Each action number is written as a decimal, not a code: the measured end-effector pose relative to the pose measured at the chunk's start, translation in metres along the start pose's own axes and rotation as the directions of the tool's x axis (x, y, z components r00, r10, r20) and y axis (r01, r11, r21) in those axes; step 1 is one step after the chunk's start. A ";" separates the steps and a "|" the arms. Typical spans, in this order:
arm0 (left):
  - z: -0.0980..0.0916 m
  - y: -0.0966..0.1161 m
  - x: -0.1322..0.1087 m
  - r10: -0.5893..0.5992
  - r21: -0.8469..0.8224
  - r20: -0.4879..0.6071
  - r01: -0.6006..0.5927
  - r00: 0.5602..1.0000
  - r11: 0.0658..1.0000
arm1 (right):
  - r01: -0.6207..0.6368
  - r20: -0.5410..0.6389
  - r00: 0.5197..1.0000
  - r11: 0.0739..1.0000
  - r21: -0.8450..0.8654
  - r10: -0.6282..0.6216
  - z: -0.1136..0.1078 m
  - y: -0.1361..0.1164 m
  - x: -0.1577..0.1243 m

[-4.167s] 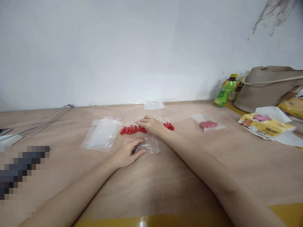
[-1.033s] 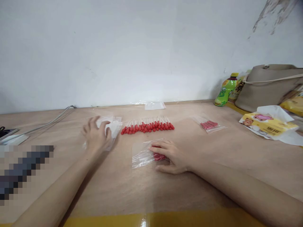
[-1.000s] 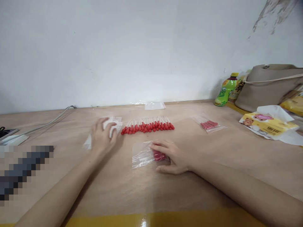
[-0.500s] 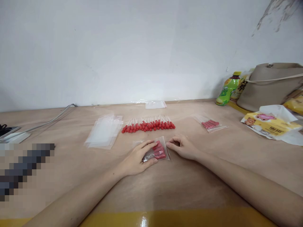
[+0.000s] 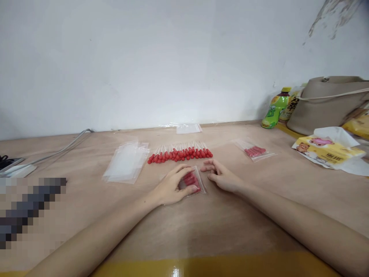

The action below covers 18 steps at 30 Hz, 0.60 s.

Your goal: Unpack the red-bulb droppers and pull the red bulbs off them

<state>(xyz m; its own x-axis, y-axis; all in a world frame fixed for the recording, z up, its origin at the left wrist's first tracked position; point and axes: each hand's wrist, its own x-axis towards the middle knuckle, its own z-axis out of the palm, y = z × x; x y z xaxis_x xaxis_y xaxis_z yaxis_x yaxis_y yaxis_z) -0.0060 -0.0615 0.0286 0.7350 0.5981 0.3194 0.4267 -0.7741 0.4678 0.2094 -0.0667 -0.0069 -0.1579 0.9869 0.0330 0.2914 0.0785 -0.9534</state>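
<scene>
My left hand point(image 5: 174, 185) lies over a small clear zip-lock bag point(image 5: 203, 185) with several red pieces in it. Its thumb and fingers curve around the bag and grip it against the table. Just right of the bag's zip edge, my right hand point(image 5: 219, 175) hovers with fingers apart, holding nothing. Behind both hands a row of white sticks with red bulb-like tips point(image 5: 180, 154) lies side by side. To the left is a stack of flat clear bags point(image 5: 125, 162). A second zip-lock bag point(image 5: 255, 151) with red pieces lies at the right.
Along the right stand a green drink bottle point(image 5: 276, 109) and a beige bag point(image 5: 325, 104), with a yellow tissue pack point(image 5: 328, 150) in front. A white packet point(image 5: 188, 128) lies by the wall. A grey cable point(image 5: 63, 148) runs at the left, near a blurred-out dark object point(image 5: 34, 207).
My left thumb and fingers have moved further over the bag, covering more of the red pieces. My right hand's fingers have spread and lifted slightly by the zip edge.
</scene>
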 end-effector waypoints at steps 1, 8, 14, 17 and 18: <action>0.002 0.000 0.003 0.003 -0.002 0.008 -0.003 1.000 1.000 | -0.027 -0.003 1.000 0.999 0.032 0.027 0.001 -0.001 0.001; 0.009 -0.008 0.013 0.029 0.009 0.029 -0.030 0.999 1.000 | -0.210 0.142 0.972 0.967 0.146 0.189 0.000 -0.013 -0.002; 0.006 -0.015 0.014 0.143 0.013 0.011 -0.143 0.990 0.990 | -0.149 -0.068 0.988 0.981 -0.122 0.142 0.004 -0.010 0.005; 0.006 -0.016 0.013 0.181 0.016 0.000 -0.181 0.983 0.983 | -0.123 -0.049 0.992 0.973 -0.196 0.116 0.004 -0.015 0.008; 0.007 -0.016 0.013 0.187 0.016 -0.003 -0.187 0.982 0.982 | -0.101 -0.006 0.995 0.975 -0.196 0.102 0.004 -0.017 0.008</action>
<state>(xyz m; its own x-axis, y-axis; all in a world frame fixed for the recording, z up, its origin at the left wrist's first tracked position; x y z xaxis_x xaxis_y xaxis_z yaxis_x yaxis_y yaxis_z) 0.0005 -0.0426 0.0202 0.8002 0.4431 0.4041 0.2897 -0.8756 0.3865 0.1997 -0.0606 0.0079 -0.1222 0.9905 -0.0625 0.4854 0.0047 -0.8743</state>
